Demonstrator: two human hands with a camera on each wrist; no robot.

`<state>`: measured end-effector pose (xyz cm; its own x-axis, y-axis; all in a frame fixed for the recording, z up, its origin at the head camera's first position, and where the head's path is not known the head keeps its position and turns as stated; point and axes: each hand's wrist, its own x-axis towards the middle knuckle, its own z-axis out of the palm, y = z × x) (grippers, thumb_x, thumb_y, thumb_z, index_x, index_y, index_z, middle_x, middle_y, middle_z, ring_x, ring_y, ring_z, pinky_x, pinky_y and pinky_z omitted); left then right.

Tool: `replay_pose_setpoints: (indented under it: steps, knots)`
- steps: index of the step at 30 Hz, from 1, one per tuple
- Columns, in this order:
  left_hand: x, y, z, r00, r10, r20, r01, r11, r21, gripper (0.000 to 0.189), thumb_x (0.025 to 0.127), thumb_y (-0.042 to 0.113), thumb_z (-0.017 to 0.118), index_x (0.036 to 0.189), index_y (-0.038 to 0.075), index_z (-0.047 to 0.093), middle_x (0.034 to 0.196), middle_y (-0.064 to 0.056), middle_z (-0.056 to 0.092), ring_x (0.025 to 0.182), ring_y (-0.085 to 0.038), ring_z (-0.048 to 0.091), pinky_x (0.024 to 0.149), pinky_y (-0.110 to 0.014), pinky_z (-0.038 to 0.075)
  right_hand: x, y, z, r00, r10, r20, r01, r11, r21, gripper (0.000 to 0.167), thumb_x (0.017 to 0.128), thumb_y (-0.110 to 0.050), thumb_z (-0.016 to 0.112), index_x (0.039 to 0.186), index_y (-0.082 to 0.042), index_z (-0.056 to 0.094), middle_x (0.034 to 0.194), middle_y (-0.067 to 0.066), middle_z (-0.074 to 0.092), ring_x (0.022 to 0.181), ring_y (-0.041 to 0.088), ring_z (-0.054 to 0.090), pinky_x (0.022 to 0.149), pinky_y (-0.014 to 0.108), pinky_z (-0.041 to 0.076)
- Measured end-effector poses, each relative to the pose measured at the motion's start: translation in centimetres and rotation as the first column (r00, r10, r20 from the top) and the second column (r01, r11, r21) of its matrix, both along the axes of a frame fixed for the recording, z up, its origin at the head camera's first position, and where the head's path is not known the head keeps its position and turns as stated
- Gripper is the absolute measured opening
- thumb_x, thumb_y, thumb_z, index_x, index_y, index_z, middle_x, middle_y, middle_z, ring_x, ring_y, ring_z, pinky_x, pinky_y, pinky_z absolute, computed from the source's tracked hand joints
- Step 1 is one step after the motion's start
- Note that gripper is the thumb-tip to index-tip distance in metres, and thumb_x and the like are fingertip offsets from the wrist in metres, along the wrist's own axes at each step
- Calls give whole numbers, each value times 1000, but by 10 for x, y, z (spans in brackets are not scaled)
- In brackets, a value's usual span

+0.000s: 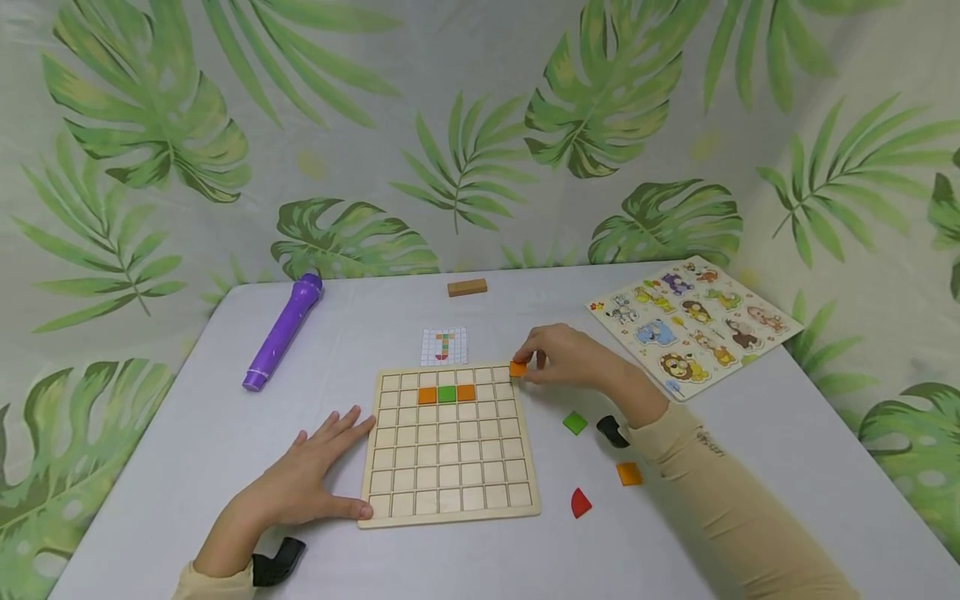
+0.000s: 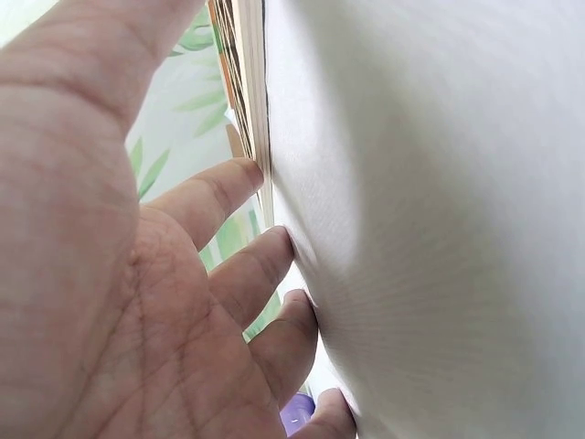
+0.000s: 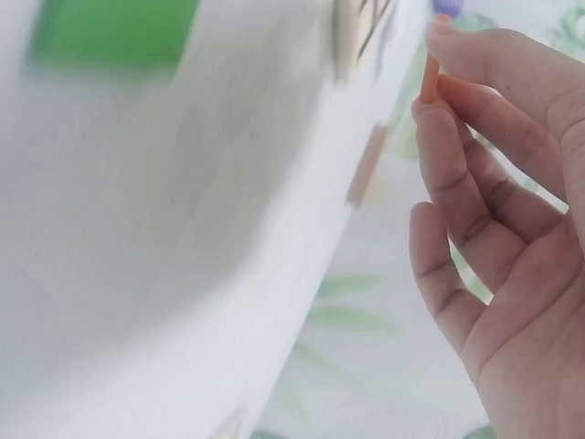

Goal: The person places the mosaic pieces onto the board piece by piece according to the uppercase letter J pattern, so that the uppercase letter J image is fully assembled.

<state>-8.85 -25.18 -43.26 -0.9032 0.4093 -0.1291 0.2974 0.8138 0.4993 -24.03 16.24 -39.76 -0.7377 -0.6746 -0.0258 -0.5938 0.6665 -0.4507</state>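
Note:
My right hand pinches an orange square tile between thumb and fingers, over the far right corner of the wooden grid board. In the right wrist view the orange tile appears edge-on at the fingertips. My left hand lies spread on the table, its thumb on the board's near left corner and its index fingertip at the left edge. Three tiles sit in the board's second row: an orange tile, a green tile and another orange tile.
Right of the board lie a green tile, an orange tile and a red quarter-circle piece. Behind it are a pattern card and a wooden block. A purple stick lies left, an animal puzzle board right.

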Motion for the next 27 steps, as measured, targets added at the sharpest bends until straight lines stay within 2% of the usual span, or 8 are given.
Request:
replay_pose_setpoints:
  steps: [10, 22, 27]
  knots:
    - [0, -1, -1, 1000, 2, -13, -2, 1000, 3, 121, 70, 70, 89, 168, 21, 38, 177, -17, 29, 162, -53, 22, 120, -85, 17, 9, -41, -5, 995, 97, 40, -97, 995, 2, 24, 94, -21, 83, 116, -10, 82, 107, 0, 77, 89, 8, 67, 79, 21, 55]
    - [-1, 0, -1, 1000, 5, -7, -5, 1000, -3, 121, 70, 70, 89, 168, 22, 38, 177, -16, 29, 162, -53, 22, 120, -84, 16, 18, -75, -9, 988, 131, 81, -133, 991, 14, 25, 94, -20, 84, 117, -9, 82, 102, -2, 74, 85, 8, 59, 77, 22, 52]
    - [0, 0, -1, 1000, 5, -6, -5, 1000, -3, 121, 70, 70, 89, 168, 22, 38, 177, -16, 29, 162, -53, 22, 120, -84, 16, 21, -84, -12, 986, 157, 62, -158, 987, 17, 22, 95, -21, 84, 114, -11, 82, 102, -3, 74, 86, 8, 60, 79, 23, 54]
